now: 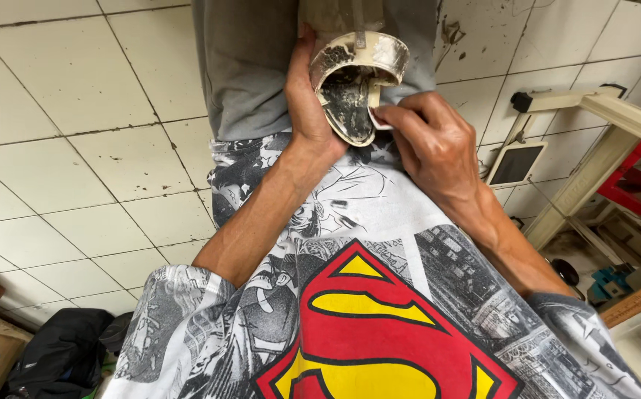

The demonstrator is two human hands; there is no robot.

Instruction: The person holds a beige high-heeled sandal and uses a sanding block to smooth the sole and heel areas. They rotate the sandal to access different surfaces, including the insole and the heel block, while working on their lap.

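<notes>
I see a shoe sole (350, 103), cream-coloured at its raised rim and smeared dark grey across the inner face, held upright with its rounded end pointing down; a small white rag (379, 120) is pressed against its right edge, above my lap

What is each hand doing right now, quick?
Left hand: closed around the side of the dusty curved shell piece.
Right hand: fingertips pinching a small pale scrap against that piece.
</notes>
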